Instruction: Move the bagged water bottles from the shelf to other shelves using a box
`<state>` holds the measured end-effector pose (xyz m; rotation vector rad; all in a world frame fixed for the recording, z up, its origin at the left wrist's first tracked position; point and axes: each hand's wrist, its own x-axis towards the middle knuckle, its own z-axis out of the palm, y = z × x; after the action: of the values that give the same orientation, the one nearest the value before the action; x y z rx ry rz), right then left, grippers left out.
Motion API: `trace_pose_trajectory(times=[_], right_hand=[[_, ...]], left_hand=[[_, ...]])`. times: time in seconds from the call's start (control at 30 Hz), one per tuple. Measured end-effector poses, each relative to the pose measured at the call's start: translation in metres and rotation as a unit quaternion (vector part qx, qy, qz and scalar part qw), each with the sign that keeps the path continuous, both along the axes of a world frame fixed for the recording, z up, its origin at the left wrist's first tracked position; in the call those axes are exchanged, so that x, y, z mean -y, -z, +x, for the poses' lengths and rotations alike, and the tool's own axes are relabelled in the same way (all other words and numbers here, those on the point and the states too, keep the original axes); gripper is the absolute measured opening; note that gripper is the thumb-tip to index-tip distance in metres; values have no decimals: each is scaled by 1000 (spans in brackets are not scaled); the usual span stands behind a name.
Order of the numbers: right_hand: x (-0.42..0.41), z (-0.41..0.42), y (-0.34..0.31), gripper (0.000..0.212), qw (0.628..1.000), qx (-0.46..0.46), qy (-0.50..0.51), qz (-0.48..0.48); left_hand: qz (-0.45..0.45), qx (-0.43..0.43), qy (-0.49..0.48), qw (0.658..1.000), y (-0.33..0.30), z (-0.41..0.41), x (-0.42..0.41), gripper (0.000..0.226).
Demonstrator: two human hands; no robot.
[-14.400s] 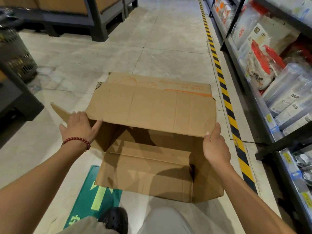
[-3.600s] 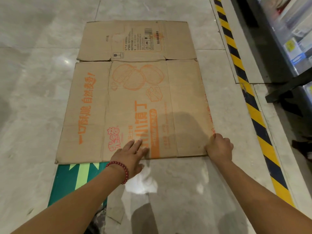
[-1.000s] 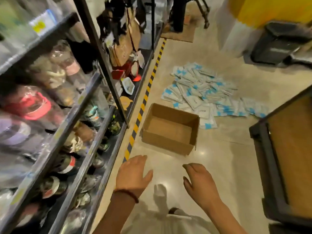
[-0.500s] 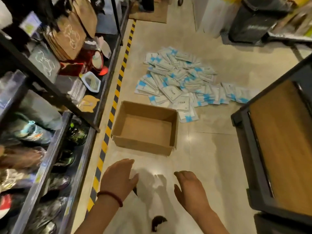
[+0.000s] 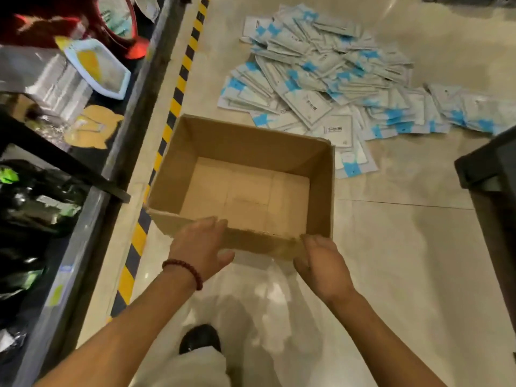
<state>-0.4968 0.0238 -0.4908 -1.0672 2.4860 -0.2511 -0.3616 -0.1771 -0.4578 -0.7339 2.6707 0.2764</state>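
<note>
None done yet: no bottle is in the box [image 5: 245, 188]; it has nothing inside, only its bare brown bottom shows

Box: it sits on the floor [image 5: 391, 247], open at the top, just beside the yellow and black stripe line [image 5: 167, 127]; its near wall is closest to the person

Left hand [image 5: 199, 244]: fingers spread and loose, lying over the near rim of the box; thumb out to the side; it touches the edge but does not grip it yet, I think

Right hand [image 5: 321, 261]: fingers gently bent, tips at the near right corner of the box; it holds nothing; the view blurs there, so I cannot tell if it truly touches

Bottles: the bagged water bottles [image 5: 36, 202] may be the dark shiny things on the low shelf [image 5: 81, 247] at the left; that part is dark and smeared, so this is a guess; they look untouched

Other things: a big heap of white and blue packets [image 5: 321, 76] lies on the floor past the box; a dark stand [image 5: 491, 191] is at the right

Left to do: take hold of the box; bring it near the shelf; fill it with the bagged bottles; carry it; put them on the other shelves; nearly all the job is still ahead
</note>
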Motion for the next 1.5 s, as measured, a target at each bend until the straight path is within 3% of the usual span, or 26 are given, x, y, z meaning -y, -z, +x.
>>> trace_pose_trajectory(times=[0.13,0.27,0.43,0.73,0.83,0.97,1.03,1.13,1.23,1.37,1.5], right_hand=[[15,-25,65,43,995,-88,-53,14],[21,-27,106,36,989,-93,-99,-51],[9,-17,125,24,976,-122,-96,-153],[-13,10,136,24,973,-129,-98,-165],[-21,10,145,36,966,-136,-105,-191],[-31,10,149,27,956,-135,-137,-219],[-42,13,150,19,950,-146,-101,-258],[-65,25,151,31,940,-176,92,-276],[-81,34,151,39,942,-87,236,-221],[-77,26,157,53,966,1,203,-160],[-65,18,152,36,928,118,242,-259]], left_hand=[[-44,35,81,995,76,-31,16,68],[-75,67,144,984,109,-42,19,45],[-101,49,146,983,114,-31,8,35],[-89,129,84,984,119,-2,-29,21],[-121,107,86,983,126,10,-41,23],[-132,82,85,984,133,20,-50,32],[-121,83,87,985,137,20,-46,32],[-122,86,93,984,134,17,-43,29],[-123,80,87,985,129,13,-43,35],[-117,80,80,987,132,11,-40,32],[-111,78,82,987,133,12,-42,35]])
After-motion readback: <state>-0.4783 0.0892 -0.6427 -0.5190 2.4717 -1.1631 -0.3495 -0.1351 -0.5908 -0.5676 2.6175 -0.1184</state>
